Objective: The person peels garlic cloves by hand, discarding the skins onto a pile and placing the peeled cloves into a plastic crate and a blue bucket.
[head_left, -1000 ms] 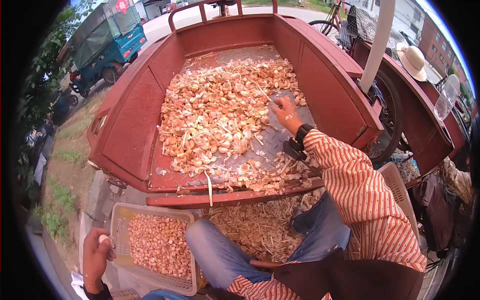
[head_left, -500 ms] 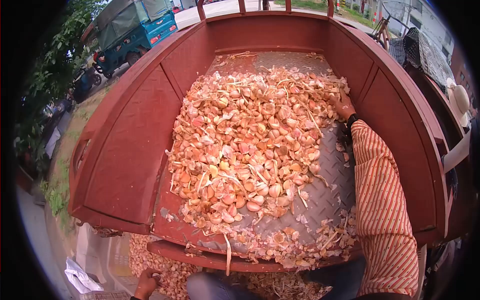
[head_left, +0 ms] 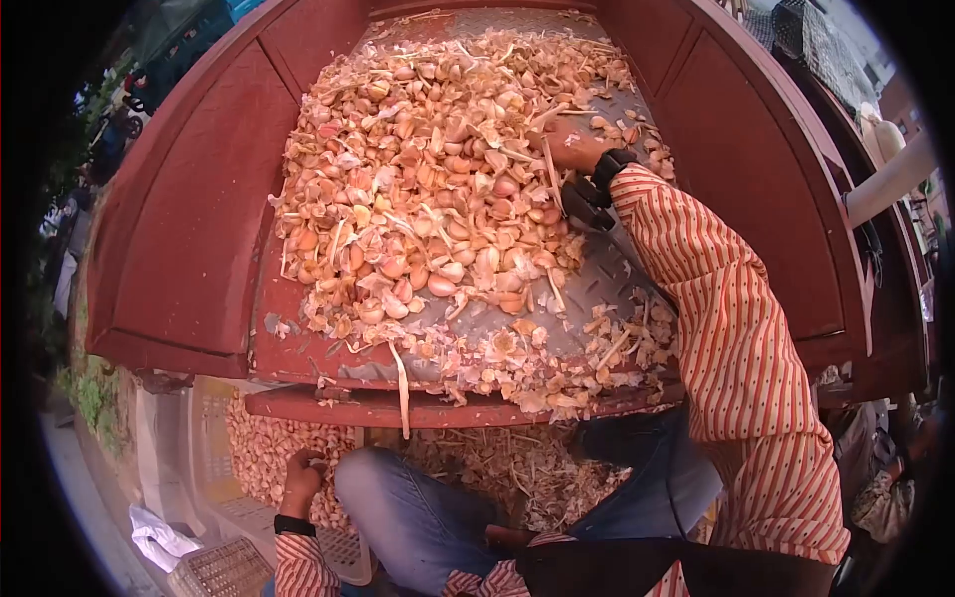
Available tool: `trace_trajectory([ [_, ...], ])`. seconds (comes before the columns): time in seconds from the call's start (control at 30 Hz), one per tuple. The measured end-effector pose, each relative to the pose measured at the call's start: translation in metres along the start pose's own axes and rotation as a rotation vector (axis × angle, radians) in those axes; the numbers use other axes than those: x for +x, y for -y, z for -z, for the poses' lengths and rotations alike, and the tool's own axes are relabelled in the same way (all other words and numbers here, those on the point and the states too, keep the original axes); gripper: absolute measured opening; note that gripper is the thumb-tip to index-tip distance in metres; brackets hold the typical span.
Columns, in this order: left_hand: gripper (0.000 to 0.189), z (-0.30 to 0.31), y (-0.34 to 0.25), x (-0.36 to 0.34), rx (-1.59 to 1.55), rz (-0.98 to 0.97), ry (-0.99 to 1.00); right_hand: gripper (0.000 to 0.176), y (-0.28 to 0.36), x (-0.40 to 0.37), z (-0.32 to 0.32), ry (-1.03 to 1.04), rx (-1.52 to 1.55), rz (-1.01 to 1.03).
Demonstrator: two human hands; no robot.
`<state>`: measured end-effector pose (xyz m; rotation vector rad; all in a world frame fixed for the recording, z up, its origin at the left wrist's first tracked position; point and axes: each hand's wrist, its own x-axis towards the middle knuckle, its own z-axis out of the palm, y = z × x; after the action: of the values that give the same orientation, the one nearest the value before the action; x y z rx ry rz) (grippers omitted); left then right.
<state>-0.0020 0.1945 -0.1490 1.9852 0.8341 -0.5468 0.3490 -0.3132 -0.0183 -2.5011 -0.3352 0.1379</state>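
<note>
A broad pile of garlic cloves (head_left: 418, 189), mixed with loose skins and dry stalks, lies on the red metal cart bed (head_left: 269, 343). My right hand (head_left: 575, 146) reaches into the pile's right edge, fingertips hidden among skins and stalks. Below its black-banded wrist is a dark object (head_left: 587, 204) that I cannot make out. At lower left, my left hand (head_left: 301, 480) is above a crate (head_left: 214, 438) of garlic cloves (head_left: 259, 448). Its fingers are curled, and anything in them is too small to name.
Raised red side walls (head_left: 184, 229) flank the bed. Loose skins (head_left: 507, 358) cover its front lip. My jeans-clad knee (head_left: 398, 497) is under that lip, beside a heap of skins and stalks (head_left: 507, 463). A wicker basket (head_left: 221, 569) stands at lower left.
The view has tipped downward, showing more of my legs and the crate. My right hand has come nearer along the pile's right side, with garlic pushed inward and bare metal showing behind.
</note>
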Motion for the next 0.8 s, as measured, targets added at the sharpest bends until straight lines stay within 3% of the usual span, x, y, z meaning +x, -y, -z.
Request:
trace_trajectory([
  [0.03, 0.021, -0.001, 0.005, 0.001, 0.005, 0.000, 0.005, 0.021, 0.015, -0.017, -0.003, 0.026, -0.204, 0.114],
  [0.1, 0.024, -0.003, 0.013, 0.004, -0.042, -0.008, 0.012, 0.005, 0.003, -0.027, -0.018, -0.008, -0.639, 0.574],
  [0.13, 0.025, -0.004, 0.019, 0.005, -0.066, -0.012, 0.018, 0.017, 0.009, -0.040, -0.020, 0.040, -0.573, 0.586],
  [0.2, 0.027, -0.005, 0.034, 0.014, 0.009, -0.074, 0.004, 0.034, 0.025, -0.053, -0.032, 0.110, -0.071, -0.050],
  [0.23, 0.028, -0.005, 0.042, 0.016, 0.046, -0.100, -0.005, 0.055, 0.034, -0.069, -0.027, 0.154, -0.027, -0.006],
  [0.33, 0.030, -0.009, 0.057, 0.015, 0.069, -0.134, -0.112, 0.060, 0.061, -0.124, -0.020, -0.280, -0.245, 0.157],
  [0.37, 0.029, -0.009, 0.057, 0.011, 0.079, -0.106, -0.149, 0.065, 0.071, -0.143, -0.014, -0.220, -0.219, 0.242],
  [0.4, 0.029, -0.004, 0.068, 0.018, 0.127, -0.230, -0.240, 0.062, 0.075, -0.163, -0.018, -0.211, -0.303, 0.380],
  [0.47, 0.027, 0.006, 0.092, 0.049, 0.224, -0.479, -0.421, 0.062, 0.095, -0.208, -0.030, -0.100, -0.321, 0.418],
  [0.53, 0.022, 0.005, 0.020, -0.003, 0.117, -0.639, -0.611, 0.062, 0.102, -0.245, -0.042, -0.001, -0.328, 0.383],
  [0.6, 0.019, -0.004, -0.054, -0.062, -0.057, -0.788, -0.582, 0.061, 0.095, -0.273, -0.053, 0.040, -0.442, 0.355],
  [0.67, 0.017, -0.031, -0.117, -0.113, -0.162, -0.885, -0.378, 0.055, 0.072, -0.293, -0.060, 0.076, -0.453, 0.447],
  [0.73, 0.017, -0.069, -0.170, -0.159, -0.028, -0.896, -0.191, 0.044, 0.077, -0.312, -0.059, 0.071, -0.488, 0.443],
  [0.77, 0.017, -0.093, -0.185, -0.158, 0.046, -1.101, -0.218, 0.039, 0.080, -0.319, -0.054, 0.067, -0.506, 0.438],
  [0.8, 0.019, -0.115, -0.204, -0.163, 0.184, -1.144, -0.224, 0.036, 0.085, -0.321, -0.050, 0.106, -0.472, 0.426],
])
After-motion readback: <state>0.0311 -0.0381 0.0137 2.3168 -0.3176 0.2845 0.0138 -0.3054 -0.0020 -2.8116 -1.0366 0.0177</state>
